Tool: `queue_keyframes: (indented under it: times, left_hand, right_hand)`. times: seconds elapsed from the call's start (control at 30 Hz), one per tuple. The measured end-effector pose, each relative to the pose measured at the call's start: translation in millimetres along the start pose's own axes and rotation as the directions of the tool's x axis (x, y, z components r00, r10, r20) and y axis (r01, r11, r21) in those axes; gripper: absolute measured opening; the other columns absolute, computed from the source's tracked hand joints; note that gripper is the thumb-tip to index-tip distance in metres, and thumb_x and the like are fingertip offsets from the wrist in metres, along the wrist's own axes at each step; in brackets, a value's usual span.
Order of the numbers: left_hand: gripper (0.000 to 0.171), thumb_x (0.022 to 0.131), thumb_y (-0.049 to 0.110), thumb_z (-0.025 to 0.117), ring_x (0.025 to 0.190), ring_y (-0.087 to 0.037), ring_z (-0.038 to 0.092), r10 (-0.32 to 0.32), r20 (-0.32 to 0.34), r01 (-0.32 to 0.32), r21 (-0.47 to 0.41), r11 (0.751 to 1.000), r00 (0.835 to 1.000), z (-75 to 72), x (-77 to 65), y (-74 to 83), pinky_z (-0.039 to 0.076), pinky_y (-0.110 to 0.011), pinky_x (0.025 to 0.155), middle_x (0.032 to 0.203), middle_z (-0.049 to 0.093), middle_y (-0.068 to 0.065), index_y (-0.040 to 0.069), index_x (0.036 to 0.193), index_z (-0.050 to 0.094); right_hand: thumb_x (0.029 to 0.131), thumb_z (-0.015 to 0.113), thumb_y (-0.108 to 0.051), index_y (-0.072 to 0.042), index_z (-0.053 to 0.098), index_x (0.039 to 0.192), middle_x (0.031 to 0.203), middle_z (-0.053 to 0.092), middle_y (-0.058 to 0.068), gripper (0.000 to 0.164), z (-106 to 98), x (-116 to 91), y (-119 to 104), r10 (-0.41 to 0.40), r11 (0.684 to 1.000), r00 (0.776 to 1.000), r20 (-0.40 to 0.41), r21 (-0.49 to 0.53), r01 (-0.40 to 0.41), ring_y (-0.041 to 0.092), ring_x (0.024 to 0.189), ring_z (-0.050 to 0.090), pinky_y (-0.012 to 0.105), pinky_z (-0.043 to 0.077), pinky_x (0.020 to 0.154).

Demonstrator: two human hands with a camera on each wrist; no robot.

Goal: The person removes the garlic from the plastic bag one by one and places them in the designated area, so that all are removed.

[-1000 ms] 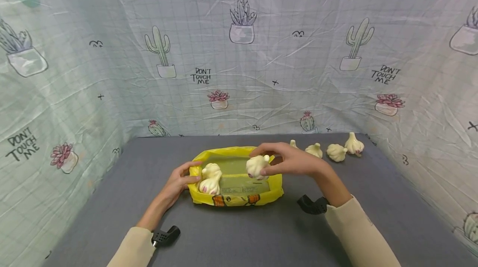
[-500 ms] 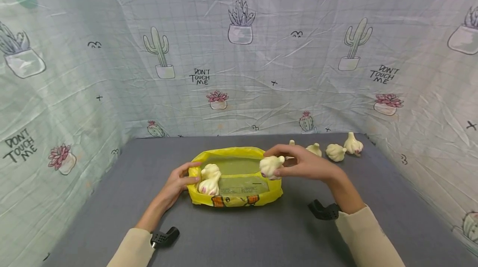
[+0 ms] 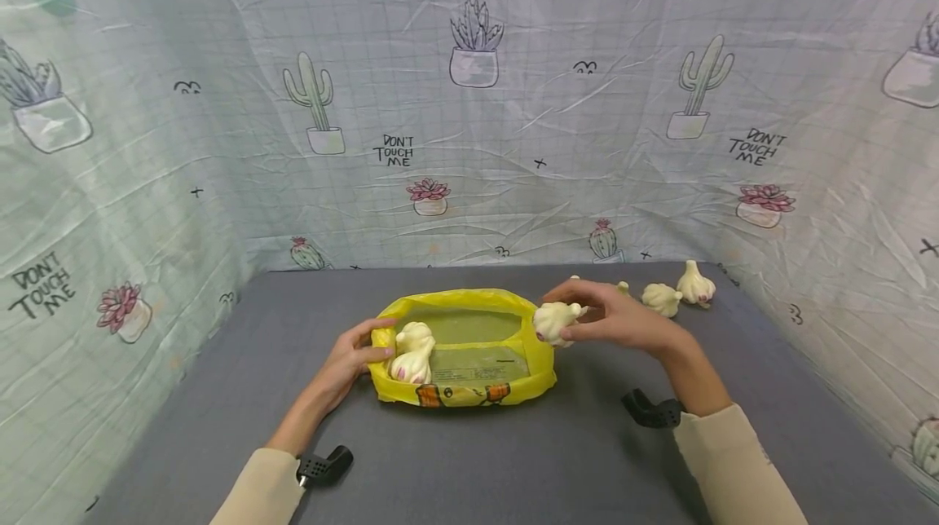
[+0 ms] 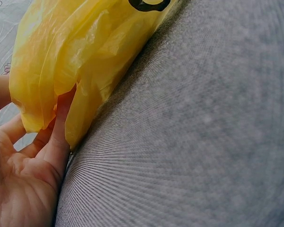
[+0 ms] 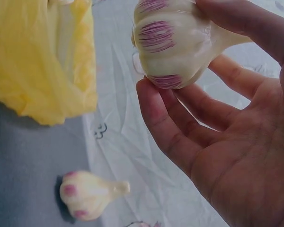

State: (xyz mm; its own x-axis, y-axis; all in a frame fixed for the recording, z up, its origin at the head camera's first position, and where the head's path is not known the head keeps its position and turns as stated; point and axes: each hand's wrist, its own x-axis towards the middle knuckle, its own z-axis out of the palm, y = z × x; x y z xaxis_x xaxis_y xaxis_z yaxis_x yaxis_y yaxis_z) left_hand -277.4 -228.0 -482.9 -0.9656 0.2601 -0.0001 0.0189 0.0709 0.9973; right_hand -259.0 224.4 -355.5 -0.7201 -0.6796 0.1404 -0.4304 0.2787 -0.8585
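Observation:
A yellow plastic bag lies on its base with its mouth spread wide and its rim folded out. Two white garlic bulbs lie together at the left end inside it. My left hand holds the bag's left end; in the left wrist view its fingers reach in among the folds of yellow plastic. Just off the bag's right end, raised above the table, my right hand pinches another garlic bulb between thumb and fingers. Purple streaks mark this bulb in the right wrist view.
Several more garlic bulbs stand in a row at the back right of the grey table, such as one bulb and the farthest bulb. My right hand partly hides the others. A cactus-printed sheet hangs round the back and sides.
My right hand has moved right with the garlic bulb, from over the bag's right part to just past its right end. The left hand and the bag have stayed put.

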Motion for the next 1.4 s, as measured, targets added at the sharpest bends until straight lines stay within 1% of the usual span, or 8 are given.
queue_keyframes:
  times: [0.07, 0.23, 0.43, 0.6, 0.73, 1.03, 1.3, 1.4]
  left_hand:
    - [0.062, 0.095, 0.011, 0.07, 0.103, -0.015, 0.065, 0.003, 0.002, -0.003, -0.001, 1.0, 1.0, 0.4, 0.0, 0.5, 0.062, -0.032, 0.08, 0.15, 0.045, -0.026, 0.002, 0.151, 0.047]
    - [0.061, 0.094, 0.01, 0.07, 0.102, -0.014, 0.066, 0.005, -0.003, -0.005, -0.003, 1.0, 1.0, -0.9, -0.8, 1.7, 0.062, -0.032, 0.079, 0.148, 0.046, -0.026, 0.002, 0.151, 0.048]
    - [0.061, 0.095, 0.011, 0.07, 0.103, -0.014, 0.065, 0.006, -0.005, -0.006, 0.003, 1.0, 1.0, -2.7, -2.6, 1.6, 0.062, -0.032, 0.08, 0.151, 0.044, -0.027, 0.002, 0.151, 0.048]
    - [0.062, 0.096, 0.012, 0.07, 0.1, -0.016, 0.065, 0.007, -0.004, -0.007, 0.015, 1.0, 1.0, -3.2, -5.2, 0.6, 0.062, -0.033, 0.078, 0.146, 0.048, -0.025, 0.002, 0.152, 0.046]
    - [0.061, 0.096, 0.012, 0.07, 0.1, -0.016, 0.065, 0.008, -0.002, -0.008, 0.02, 1.0, 1.0, -2.7, -4.6, 0.4, 0.062, -0.034, 0.078, 0.142, 0.05, -0.021, 0.003, 0.152, 0.047]
    - [0.06, 0.095, 0.012, 0.07, 0.101, -0.015, 0.063, 0.001, -0.01, -0.001, 0.035, 0.999, 1.0, -1.1, -1.8, 1.1, 0.06, -0.032, 0.079, 0.147, 0.047, -0.024, 0.005, 0.151, 0.049]
    - [0.059, 0.095, 0.011, 0.07, 0.1, -0.016, 0.065, -0.001, -0.011, 0.001, 0.021, 1.0, 1.0, 0.3, -0.2, 1.0, 0.061, -0.033, 0.078, 0.137, 0.053, -0.018, 0.005, 0.15, 0.05]
    - [0.059, 0.095, 0.012, 0.07, 0.1, -0.016, 0.064, -0.001, -0.008, 0.002, 0.02, 1.0, 1.0, 0.5, -0.1, 0.2, 0.061, -0.033, 0.078, 0.14, 0.052, -0.019, 0.005, 0.15, 0.05]
  right_hand:
    - [0.095, 0.074, -0.011, -0.01, 0.06, 0.139, 0.134, 0.063, 0.014, 0.047, -3, -2, 4, 0.014, 1.0, 1.0, -0.017, -0.005, -0.014, 0.016, 0.109, 0.067, 0.035, 0.06, 0.091]
    - [0.093, 0.076, -0.011, -0.004, 0.06, 0.14, 0.14, 0.059, 0.018, 0.05, -12, -6, 11, 0.034, 0.999, 0.997, -0.062, -0.024, -0.036, 0.011, 0.115, 0.063, 0.03, 0.058, 0.095]
    - [0.093, 0.075, -0.01, -0.005, 0.061, 0.139, 0.148, 0.054, 0.02, 0.048, -20, -7, 18, 0.026, 0.999, 0.996, -0.086, -0.043, -0.03, 0.001, 0.125, 0.056, 0.026, 0.055, 0.098]
    - [0.095, 0.073, -0.009, -0.003, 0.059, 0.141, 0.148, 0.054, 0.023, 0.049, -24, -12, 23, 0.039, 0.999, 0.995, -0.091, -0.018, -0.041, 0.009, 0.118, 0.062, 0.03, 0.058, 0.092]
    - [0.095, 0.073, -0.012, -0.008, 0.061, 0.14, 0.147, 0.056, 0.019, 0.046, -28, -17, 27, 0.076, 0.996, 0.99, -0.118, -0.028, -0.079, 0.013, 0.113, 0.065, 0.032, 0.059, 0.087]
    - [0.097, 0.072, -0.016, -0.011, 0.063, 0.138, 0.144, 0.058, 0.013, 0.042, -37, -22, 38, 0.119, 0.99, 0.981, -0.153, -0.056, -0.128, 0.016, 0.112, 0.062, 0.033, 0.057, 0.086]
    - [0.097, 0.072, -0.019, -0.01, 0.064, 0.137, 0.142, 0.057, 0.014, 0.041, -41, -25, 47, 0.148, 0.986, 0.974, -0.169, -0.051, -0.159, 0.016, 0.111, 0.061, 0.032, 0.055, 0.087]
    - [0.097, 0.072, -0.02, -0.013, 0.064, 0.136, 0.142, 0.057, 0.013, 0.041, -41, -26, 52, 0.162, 0.984, 0.972, -0.17, -0.052, -0.173, 0.017, 0.11, 0.061, 0.033, 0.055, 0.088]
